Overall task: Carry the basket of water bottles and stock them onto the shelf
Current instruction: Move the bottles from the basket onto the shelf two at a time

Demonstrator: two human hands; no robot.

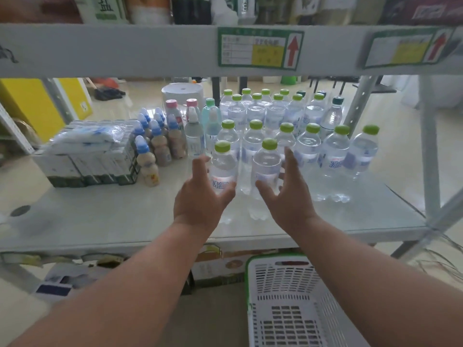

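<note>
Between the spread hands stand two front bottles: left hand touches one bottle, right hand the other bottle, neither hand closed.

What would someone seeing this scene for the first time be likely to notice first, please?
Probably the two bare hands mid-frame: the left hand and right hand each spread open beside a front green-capped water bottle on the shelf. Behind stands a dense block of matching bottles. Below right, the white basket with green rim shows no bottles in its visible part.
</note>
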